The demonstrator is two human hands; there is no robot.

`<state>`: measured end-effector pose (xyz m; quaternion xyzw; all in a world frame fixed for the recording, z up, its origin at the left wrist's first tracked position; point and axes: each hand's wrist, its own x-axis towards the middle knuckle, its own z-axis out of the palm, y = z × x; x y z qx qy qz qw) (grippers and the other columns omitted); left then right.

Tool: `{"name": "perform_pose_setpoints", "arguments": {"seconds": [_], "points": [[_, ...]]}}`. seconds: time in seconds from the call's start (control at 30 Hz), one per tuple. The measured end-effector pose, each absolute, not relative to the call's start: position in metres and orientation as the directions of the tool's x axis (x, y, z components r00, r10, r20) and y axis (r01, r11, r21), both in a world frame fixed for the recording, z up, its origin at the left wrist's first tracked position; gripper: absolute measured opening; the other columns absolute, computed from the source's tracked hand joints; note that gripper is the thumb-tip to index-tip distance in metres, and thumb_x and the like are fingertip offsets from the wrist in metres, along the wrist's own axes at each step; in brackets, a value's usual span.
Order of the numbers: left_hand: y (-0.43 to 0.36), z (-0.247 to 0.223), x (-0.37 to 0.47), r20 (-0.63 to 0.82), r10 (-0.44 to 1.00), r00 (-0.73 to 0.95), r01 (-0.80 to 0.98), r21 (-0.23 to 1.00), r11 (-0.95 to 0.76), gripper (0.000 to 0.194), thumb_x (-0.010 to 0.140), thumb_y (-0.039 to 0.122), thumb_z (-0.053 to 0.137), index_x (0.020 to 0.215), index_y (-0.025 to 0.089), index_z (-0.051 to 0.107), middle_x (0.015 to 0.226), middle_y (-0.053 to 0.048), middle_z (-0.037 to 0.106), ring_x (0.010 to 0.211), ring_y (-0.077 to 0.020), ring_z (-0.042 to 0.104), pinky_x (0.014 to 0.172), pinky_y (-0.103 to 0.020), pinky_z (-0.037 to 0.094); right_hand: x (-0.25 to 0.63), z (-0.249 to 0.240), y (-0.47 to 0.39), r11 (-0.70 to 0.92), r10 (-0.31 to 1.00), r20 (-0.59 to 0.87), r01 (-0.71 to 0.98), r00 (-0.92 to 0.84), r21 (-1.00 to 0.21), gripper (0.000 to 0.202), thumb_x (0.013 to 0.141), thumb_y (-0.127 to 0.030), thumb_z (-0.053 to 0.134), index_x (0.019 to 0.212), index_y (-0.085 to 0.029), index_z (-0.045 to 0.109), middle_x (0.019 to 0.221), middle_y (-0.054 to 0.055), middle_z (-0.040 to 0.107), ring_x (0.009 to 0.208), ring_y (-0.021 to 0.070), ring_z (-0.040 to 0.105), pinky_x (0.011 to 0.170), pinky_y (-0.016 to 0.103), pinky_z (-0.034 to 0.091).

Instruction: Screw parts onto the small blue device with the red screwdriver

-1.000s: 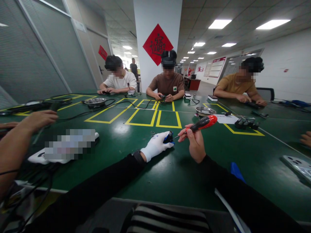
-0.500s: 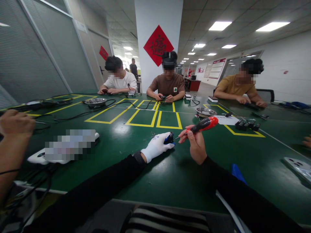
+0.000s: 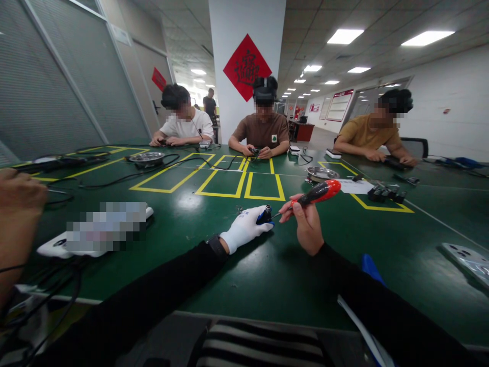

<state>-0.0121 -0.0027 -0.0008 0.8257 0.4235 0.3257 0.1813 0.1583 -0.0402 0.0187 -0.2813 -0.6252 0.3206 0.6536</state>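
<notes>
We can make out little of the black part (image 3: 263, 217), since the gloved left hand (image 3: 246, 226) covers most of it; only its upper end and a strip near the thumb show. Whether the tip of the screwdriver (image 3: 319, 192) touches it, we cannot tell. At the left edge another person's hand (image 3: 21, 196) is cut off, the top of the white device (image 3: 51, 248) is pixelated, and the right sleeve (image 3: 351, 283) partly hides a blue object (image 3: 372, 270).

We find the part gripped between the left thumb and fingers, at the front of the glove. The bare right hand (image 3: 308, 229) grasps the screwdriver just beside it, fingers around the front of the handle, the thin shaft pointing at the part.

Below us the green table (image 3: 214, 285) bears yellow outlines (image 3: 263, 197), two metal bowls (image 3: 323, 175), a paper (image 3: 353, 187) and a phone (image 3: 464, 257). Three people (image 3: 263, 133) sit across from us, before a pillar (image 3: 248, 18) with a red poster (image 3: 237, 66).
</notes>
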Motion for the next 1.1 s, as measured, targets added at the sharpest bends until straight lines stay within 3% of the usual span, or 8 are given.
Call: {"name": "perform_pose_setpoints", "arguments": {"seconds": [0.23, 0.5, 0.67, 0.87, 1.1], "points": [[-0.007, 0.004, -0.013, 0.349, 0.829, 0.437, 0.554, 0.623, -0.553, 0.034, 0.080, 0.045, 0.054, 0.100, 0.019, 0.062, 0.087, -0.002, 0.067, 0.080, -0.0184, 0.061, 0.078, -0.029, 0.047, 0.159, 0.017, -0.040, 0.630, 0.776, 0.631, -0.079, 0.013, -0.773, 0.020, 0.092, -0.038, 0.044, 0.102, -0.021, 0.043, 0.079, 0.000, 0.063, 0.057, 0.0117, 0.060, 0.058, 0.028, 0.048], [-0.005, 0.009, -0.013, 0.329, 0.832, 0.446, 0.540, 0.642, -0.544, 0.027, 0.076, 0.042, 0.058, 0.082, 0.017, 0.063, 0.079, 0.000, 0.065, 0.073, -0.0158, 0.058, 0.066, -0.024, 0.045, 0.158, 0.023, -0.041, 0.585, 0.809, 0.588, -0.126, 0.019, -0.801, 0.021, 0.088, -0.037, 0.052, 0.100, -0.020, 0.046, 0.080, 0.001, 0.067, 0.057, 0.0121, 0.062, 0.056, 0.028, 0.050], [-0.005, 0.009, -0.013, 0.321, 0.837, 0.444, 0.522, 0.666, -0.532, 0.026, 0.077, 0.041, 0.057, 0.083, 0.016, 0.063, 0.076, 0.001, 0.064, 0.070, -0.0147, 0.056, 0.063, -0.024, 0.044, 0.159, 0.028, -0.041, 0.489, 0.866, 0.500, -0.222, 0.011, -0.843, 0.025, 0.082, -0.032, 0.062, 0.100, -0.021, 0.048, 0.079, -0.001, 0.066, 0.058, 0.0124, 0.065, 0.058, 0.027, 0.052], [-0.007, 0.009, -0.012, 0.338, 0.832, 0.440, 0.521, 0.659, -0.543, 0.025, 0.077, 0.041, 0.056, 0.081, 0.017, 0.063, 0.074, 0.001, 0.063, 0.067, -0.0140, 0.055, 0.061, -0.023, 0.043, 0.158, 0.032, -0.043, 0.459, 0.869, 0.491, -0.273, -0.061, -0.845, 0.027, 0.090, -0.036, 0.048, 0.115, -0.024, 0.045, 0.088, 0.000, 0.060, 0.070, 0.0134, 0.067, 0.069, 0.032, 0.054], [-0.008, 0.009, -0.012, 0.302, 0.849, 0.433, 0.526, 0.681, -0.510, 0.028, 0.077, 0.042, 0.054, 0.083, 0.016, 0.063, 0.073, 0.000, 0.063, 0.065, -0.0144, 0.055, 0.060, -0.023, 0.042, 0.154, 0.034, -0.046, 0.516, 0.847, 0.529, -0.159, -0.052, -0.842, 0.024, 0.078, -0.030, 0.067, 0.088, -0.019, 0.048, 0.071, -0.003, 0.061, 0.054, 0.0114, 0.062, 0.057, 0.027, 0.053]]}}
